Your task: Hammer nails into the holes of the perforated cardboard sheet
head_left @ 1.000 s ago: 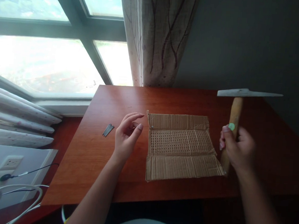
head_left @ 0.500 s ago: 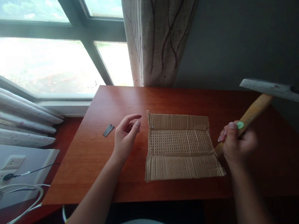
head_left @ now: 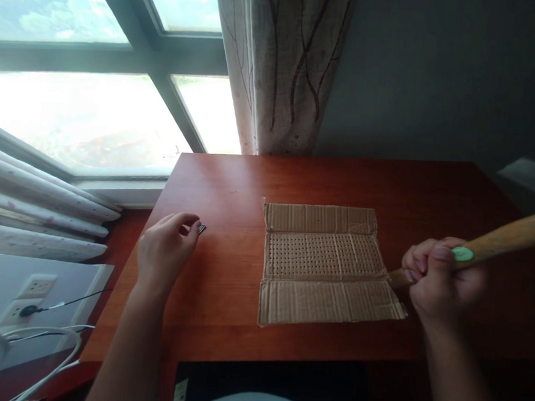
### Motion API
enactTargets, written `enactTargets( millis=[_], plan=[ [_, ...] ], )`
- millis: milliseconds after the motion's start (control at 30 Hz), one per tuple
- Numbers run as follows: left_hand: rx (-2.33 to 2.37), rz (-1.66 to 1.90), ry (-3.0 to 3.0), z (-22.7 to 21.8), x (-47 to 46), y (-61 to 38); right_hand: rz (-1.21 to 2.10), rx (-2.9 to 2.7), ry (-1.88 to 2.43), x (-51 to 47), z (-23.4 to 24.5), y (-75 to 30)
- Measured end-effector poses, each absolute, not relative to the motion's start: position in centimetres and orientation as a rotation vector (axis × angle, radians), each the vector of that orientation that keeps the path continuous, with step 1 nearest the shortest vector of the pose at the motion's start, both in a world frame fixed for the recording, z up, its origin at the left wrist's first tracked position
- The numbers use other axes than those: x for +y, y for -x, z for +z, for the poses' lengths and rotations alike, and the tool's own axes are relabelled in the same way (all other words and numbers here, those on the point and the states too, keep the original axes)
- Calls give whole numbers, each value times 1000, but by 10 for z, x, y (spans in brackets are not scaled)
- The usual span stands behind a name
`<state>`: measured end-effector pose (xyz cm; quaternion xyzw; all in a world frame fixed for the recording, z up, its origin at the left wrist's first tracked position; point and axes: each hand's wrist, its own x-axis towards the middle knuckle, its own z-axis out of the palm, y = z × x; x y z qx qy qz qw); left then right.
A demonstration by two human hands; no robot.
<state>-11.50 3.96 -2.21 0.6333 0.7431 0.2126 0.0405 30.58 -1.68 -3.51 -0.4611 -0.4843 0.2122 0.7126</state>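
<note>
Hammer (head_left: 507, 238): one, wooden handle, pale head blurred at the right border of the view; raised at a slant above the right part of the worktop (head_left: 224, 295). Green round sticker (head_left: 462, 254) on the handle. Butt end beside the right edge of the cardboard; contact between the two not certain.

Right hand (head_left: 445, 283): fingers wrapped and clamped around the handle, thumb along it near the sticker.

Nails (head_left: 202, 228): small cluster, dark and slim, lying near the worktop's left edge, mostly hidden by the left hand (head_left: 166, 248). Thumb and forefinger of that hand curved towards each other at the cluster, tips close; whether they pinch a nail cannot be told.

Cardboard (head_left: 322, 259): one creased brown sheet, flat on the worktop between the two hands, well in from the left edge, middle band pierced with rows of small holes.

Surroundings: window (head_left: 163, 56) beyond the worktop's far left corner; branch-patterned curtain (head_left: 290, 68) behind the far edge; wall socket (head_left: 36, 286) with black plug (head_left: 28, 311), left of the left edge.
</note>
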Motion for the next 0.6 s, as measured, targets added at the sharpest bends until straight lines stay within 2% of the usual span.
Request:
enactTargets(
  millis=[100, 200, 600],
  plan=[
    [2358, 260, -2057, -21, 32, 127, 471, -1058, 1013, -13, -37, -303],
    [2348, 54, -2118, -21, 26, 125, 469, -1032, 1025, -11, -38, -302],
    [2364, -112, -2099, -21, 30, 113, 467, -971, 1015, -9, -40, -307]
  ],
)
